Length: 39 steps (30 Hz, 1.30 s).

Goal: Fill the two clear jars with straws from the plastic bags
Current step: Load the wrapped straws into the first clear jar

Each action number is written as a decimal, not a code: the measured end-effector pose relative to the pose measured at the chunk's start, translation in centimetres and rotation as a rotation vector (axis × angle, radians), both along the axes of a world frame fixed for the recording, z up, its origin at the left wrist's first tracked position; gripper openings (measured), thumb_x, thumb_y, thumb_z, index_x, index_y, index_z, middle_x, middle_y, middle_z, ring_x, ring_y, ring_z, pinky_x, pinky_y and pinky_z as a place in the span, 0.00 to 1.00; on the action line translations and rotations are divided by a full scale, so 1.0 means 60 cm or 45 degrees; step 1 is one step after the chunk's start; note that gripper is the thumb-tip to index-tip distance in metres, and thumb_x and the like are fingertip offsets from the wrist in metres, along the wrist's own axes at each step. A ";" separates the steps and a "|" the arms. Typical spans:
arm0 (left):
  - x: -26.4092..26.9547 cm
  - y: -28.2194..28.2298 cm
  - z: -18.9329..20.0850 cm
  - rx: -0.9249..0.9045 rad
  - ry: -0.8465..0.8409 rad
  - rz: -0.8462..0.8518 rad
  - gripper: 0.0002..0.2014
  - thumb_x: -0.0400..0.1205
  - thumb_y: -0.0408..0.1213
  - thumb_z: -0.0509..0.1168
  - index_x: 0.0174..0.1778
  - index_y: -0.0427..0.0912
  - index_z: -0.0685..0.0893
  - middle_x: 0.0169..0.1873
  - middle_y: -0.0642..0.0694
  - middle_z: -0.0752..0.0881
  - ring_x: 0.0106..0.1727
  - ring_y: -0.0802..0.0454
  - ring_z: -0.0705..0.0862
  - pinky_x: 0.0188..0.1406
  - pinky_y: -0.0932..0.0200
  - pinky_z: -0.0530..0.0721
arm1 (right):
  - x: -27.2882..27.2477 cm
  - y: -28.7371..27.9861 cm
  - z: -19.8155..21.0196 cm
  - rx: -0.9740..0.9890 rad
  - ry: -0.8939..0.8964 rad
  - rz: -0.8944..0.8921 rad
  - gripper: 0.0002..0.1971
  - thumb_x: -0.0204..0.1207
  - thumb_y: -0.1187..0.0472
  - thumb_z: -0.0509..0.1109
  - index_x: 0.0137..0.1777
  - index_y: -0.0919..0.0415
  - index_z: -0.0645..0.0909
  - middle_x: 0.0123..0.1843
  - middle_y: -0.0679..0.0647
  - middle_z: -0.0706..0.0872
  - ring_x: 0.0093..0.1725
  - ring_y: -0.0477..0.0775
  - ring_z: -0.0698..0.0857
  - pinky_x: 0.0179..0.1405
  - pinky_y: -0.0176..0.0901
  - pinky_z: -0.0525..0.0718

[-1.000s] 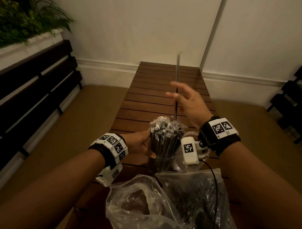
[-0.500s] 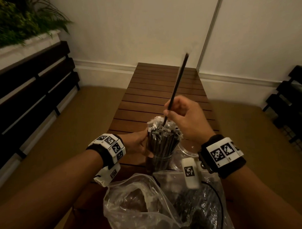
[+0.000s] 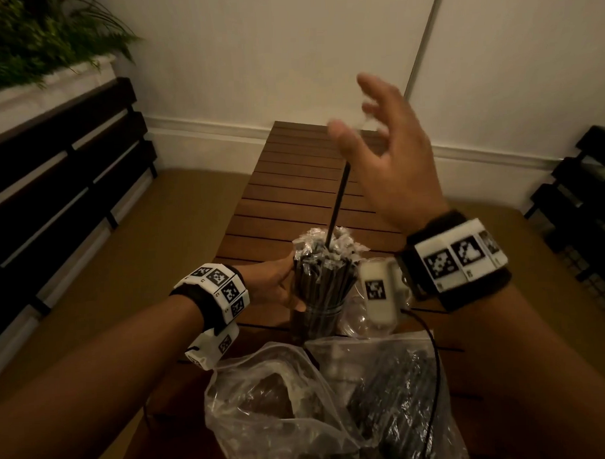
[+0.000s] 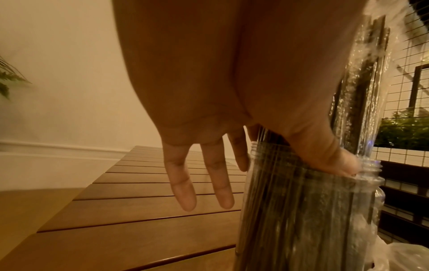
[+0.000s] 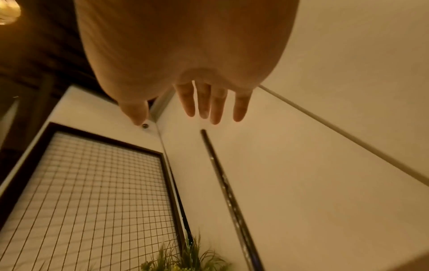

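Roughly, head view: first jar [image 3: 317,314] stands on the slatted wooden counter [image 3: 292,181], packed with dark wrapped straws [image 3: 321,280] whose crinkled wrapper ends bunch above the rim. One lone straw [image 3: 338,200] sticks up well above the bundle, lower end down among the others, leaning slightly; it looks only partly seated. Left hand [image 3: 279,281] is wrapped round the bundle at the jar mouth, steadying it. Right hand [image 3: 391,157] is raised above the jar, fingers spread, holding nothing, clear of the tall straw. Second jar [image 3: 355,316] sits just right of the first, mostly hidden by the wrist camera; what shows of it looks empty, but I cannot be sure. Two plastic bags near the counter's close edge: left bag [image 3: 266,412] looks nearly spent, right bag [image 3: 396,397] holds many dark straws.

Left wrist view: thumb [image 4: 334,157] presses at the threaded rim of the jar [image 4: 301,210]; index finger hidden behind the bundle, remaining fingers [image 4: 183,183] hang straight and free. Jar body reads full of straws wall to wall.

Right wrist view: hand [image 5: 197,73] open, fingers [image 5: 216,104] straight and slightly apart, nothing in them; the tall straw [image 5: 227,188] runs below, apart from the fingertips.

Judgement: jar one about full, pending that last straw seating. Jar two remains to fill, from the right bag.
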<state>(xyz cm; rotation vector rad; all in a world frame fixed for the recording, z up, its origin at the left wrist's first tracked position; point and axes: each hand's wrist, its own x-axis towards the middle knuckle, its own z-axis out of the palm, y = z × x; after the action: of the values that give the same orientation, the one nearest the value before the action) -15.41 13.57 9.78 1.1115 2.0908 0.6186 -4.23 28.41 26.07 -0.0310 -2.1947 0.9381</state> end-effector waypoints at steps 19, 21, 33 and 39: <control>0.000 0.000 -0.003 -0.028 -0.011 0.021 0.33 0.77 0.39 0.75 0.76 0.44 0.67 0.58 0.56 0.79 0.55 0.57 0.81 0.46 0.74 0.77 | -0.010 -0.032 -0.156 0.646 -0.952 0.048 0.36 0.83 0.29 0.43 0.84 0.48 0.65 0.87 0.47 0.65 0.88 0.52 0.55 0.84 0.71 0.48; 0.000 0.000 -0.001 -0.005 -0.037 0.030 0.36 0.77 0.36 0.75 0.78 0.43 0.64 0.56 0.61 0.78 0.54 0.62 0.80 0.49 0.76 0.77 | -0.021 -0.025 -0.152 0.604 -0.879 -0.014 0.36 0.82 0.28 0.43 0.82 0.46 0.68 0.86 0.47 0.65 0.88 0.52 0.56 0.83 0.72 0.50; -0.002 0.006 -0.001 -0.123 0.004 0.072 0.38 0.76 0.37 0.76 0.77 0.40 0.63 0.65 0.52 0.76 0.61 0.56 0.80 0.50 0.77 0.78 | -0.035 -0.027 -0.173 0.617 -1.013 -0.008 0.35 0.81 0.29 0.45 0.74 0.48 0.78 0.77 0.52 0.78 0.76 0.59 0.73 0.74 0.70 0.67; 0.004 -0.002 0.005 -0.105 -0.032 0.086 0.48 0.74 0.41 0.78 0.83 0.49 0.53 0.72 0.45 0.77 0.65 0.44 0.83 0.69 0.41 0.81 | -0.036 -0.036 -0.175 0.440 -0.886 -0.027 0.17 0.80 0.45 0.58 0.45 0.55 0.83 0.43 0.51 0.84 0.45 0.55 0.81 0.42 0.49 0.79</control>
<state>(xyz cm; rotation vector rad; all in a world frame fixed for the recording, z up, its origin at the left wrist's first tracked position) -15.15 13.44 10.10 0.9854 2.1197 0.5700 -6.40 26.23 15.58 -0.2485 -2.9647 0.5649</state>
